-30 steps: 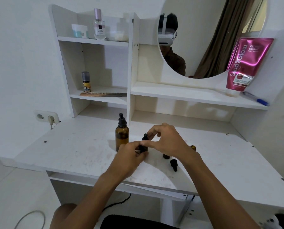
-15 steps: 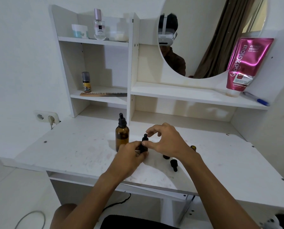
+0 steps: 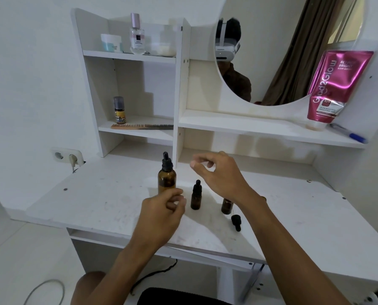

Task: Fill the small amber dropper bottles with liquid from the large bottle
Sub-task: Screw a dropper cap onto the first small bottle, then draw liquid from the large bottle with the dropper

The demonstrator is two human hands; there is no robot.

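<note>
The pink tube (image 3: 335, 84) leaning at the right end of the mirror shelf (image 3: 260, 128) carries the brand "Glad2Glow" in large letters running up its side. Beside that, smaller white lines read roughly "BRIGHT" and "BODY SERUM", partly lost in glare. Lower down sits a dark badge with "10X" and fine print too small to read. The perfume bottle (image 3: 137, 39) on the top shelf has a small dark label, illegible. The yellow-labelled small bottle (image 3: 119, 111) on the middle shelf shows blurred lettering only.
</note>
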